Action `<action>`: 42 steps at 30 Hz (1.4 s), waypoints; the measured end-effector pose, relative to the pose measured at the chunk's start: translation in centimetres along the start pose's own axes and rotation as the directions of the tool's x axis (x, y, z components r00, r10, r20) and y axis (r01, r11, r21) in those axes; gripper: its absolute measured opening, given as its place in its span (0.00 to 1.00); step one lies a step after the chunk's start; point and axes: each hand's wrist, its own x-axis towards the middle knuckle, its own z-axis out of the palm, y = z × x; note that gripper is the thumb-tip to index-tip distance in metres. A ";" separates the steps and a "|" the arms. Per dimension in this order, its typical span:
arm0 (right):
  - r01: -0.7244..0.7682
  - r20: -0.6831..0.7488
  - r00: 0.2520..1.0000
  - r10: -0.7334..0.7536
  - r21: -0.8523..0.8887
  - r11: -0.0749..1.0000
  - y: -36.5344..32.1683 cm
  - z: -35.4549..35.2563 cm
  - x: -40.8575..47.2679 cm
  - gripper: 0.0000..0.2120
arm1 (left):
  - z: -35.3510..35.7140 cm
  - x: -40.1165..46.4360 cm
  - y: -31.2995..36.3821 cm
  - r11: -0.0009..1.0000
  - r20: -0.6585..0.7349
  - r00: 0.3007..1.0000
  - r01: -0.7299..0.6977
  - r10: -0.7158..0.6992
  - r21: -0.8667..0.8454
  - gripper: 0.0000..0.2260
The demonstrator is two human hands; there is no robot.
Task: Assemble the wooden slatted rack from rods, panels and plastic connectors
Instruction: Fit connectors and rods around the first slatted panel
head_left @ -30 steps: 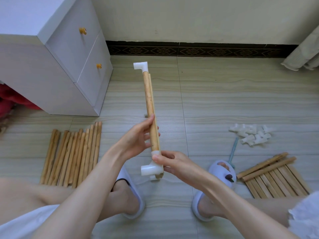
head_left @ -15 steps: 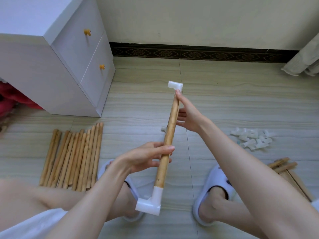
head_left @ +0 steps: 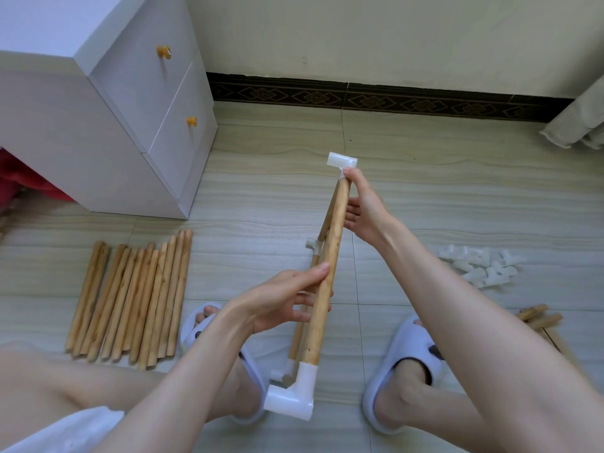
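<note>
since half a second before, little had shifted: the right hand point(head_left: 362, 207) had stayed at the far end of the wooden rod point(head_left: 327, 273) and the left hand point(head_left: 284, 299) had kept its place at the middle; a second, thinner rod point(head_left: 299, 335) with a translucent connector point(head_left: 313, 246) now showed more plainly just behind the first. compared with a full second before, the right hand had left the near elbow and gone to the far end, and the rod leaned the other way, its top tilted to the right.

the left hand came in from the lower left, fingers curled round the rod's middle, thumb laid along the top, gripping it. the right arm stretched forward across the right of the view; its thumb pressed at the collar of the far white connector point(head_left: 341, 161) while the fingers wrapped behind the rod, holding it. how tightly those hidden fingers closed could not be told.

the rod was held in the air above the tiled floor point(head_left: 425, 197), between two slippered feet, with a white elbow connector point(head_left: 291, 398) capping its near end.

on the floor to the left lay a row of loose rods point(head_left: 130, 299), side by side. to the right sat a small heap of plastic connectors point(head_left: 480, 268), and by the right edge the ends of slatted panels point(head_left: 539, 318), mostly hidden by the arm. a white drawer cabinet point(head_left: 108, 125) stood at the upper left.
</note>
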 end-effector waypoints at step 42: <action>-0.158 -0.352 0.934 0.058 -0.263 0.952 9.5 -12.6 19.8 0.13 | -9.3 19.6 -7.0 0.124 -0.415 0.910 0.410 0.017 0.904 0.36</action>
